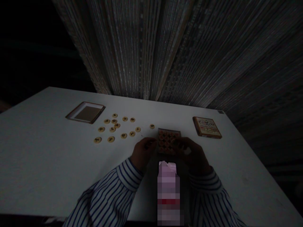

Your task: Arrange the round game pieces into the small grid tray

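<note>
An open box (181, 132) holds rows of round Chinese chess pieces with reddish marks, in front of me on the table. My left hand (144, 152) is at its left side, fingers curled in and their tips by the wall; what they hold, if anything, is too dark to see. Over the box's right part reaches my right hand (193, 154), its fingertips pinched on a pale Chinese chess piece (173, 141) just above the rows. Several loose, dark-marked Chinese chess pieces (123, 136) lie scattered to the left, and a single one (152, 126) sits just beyond the box's left corner.
The white table (59, 164) has an upturned, hollow box half (74, 111) at the far left. A printed box (208, 126) lies at the right. A lit phone (168, 189) is nearest me, between my forearms. Behind the table hangs a striped curtain (146, 47).
</note>
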Available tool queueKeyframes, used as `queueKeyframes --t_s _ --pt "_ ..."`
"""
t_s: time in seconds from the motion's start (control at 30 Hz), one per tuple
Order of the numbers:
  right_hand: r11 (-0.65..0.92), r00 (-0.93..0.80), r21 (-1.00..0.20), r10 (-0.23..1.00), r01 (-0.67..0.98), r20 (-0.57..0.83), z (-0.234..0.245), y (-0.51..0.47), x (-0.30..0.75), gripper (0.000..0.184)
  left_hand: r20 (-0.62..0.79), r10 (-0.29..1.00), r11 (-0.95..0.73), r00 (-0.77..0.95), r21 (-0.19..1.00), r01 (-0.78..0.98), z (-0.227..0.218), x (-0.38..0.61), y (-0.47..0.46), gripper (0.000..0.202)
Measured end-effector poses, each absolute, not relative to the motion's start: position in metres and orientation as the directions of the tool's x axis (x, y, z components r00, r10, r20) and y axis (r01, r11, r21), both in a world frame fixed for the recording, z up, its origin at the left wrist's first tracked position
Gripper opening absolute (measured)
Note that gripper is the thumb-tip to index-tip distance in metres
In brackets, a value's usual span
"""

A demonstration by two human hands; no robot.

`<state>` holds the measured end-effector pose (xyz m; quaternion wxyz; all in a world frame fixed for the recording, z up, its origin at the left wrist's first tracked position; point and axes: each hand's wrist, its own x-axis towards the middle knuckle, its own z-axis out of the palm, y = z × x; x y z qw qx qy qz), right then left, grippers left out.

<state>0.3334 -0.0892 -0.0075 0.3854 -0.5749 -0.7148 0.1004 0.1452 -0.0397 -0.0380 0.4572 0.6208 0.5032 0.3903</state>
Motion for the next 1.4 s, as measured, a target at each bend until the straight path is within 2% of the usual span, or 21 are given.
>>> queueKeyframes --t_s 0.37,0.5,0.77,1.4 --pt "0.316 -0.086 -0.507 0.901 0.802 0.425 -0.005 -0.090 0.349 0.017 0.064 0.975 -0.134 0.212 0.932 0.336 -0.042 0.147 -0.041 0.025" --pt "0.343 -0.091 -0.490 0.880 0.801 0.466 -0.009 -0.089 0.352 0.016 0.088 0.968 -0.172 0.237 0.914 0.366 -0.043 0.147 -0.041 0.023" --pt "0.385 -0.103 -0.520 0.865 0.763 0.491 -0.021 -0.090 0.357 0.019 0.087 0.963 -0.182 0.256 0.908 0.376 -0.042 0.146 -0.042 0.021" --pt "0.386 -0.120 -0.450 0.849 0.805 0.514 -0.032 -0.092 0.363 0.029 0.129 0.945 -0.257 0.301 0.861 0.438 -0.041 0.146 -0.042 0.020"
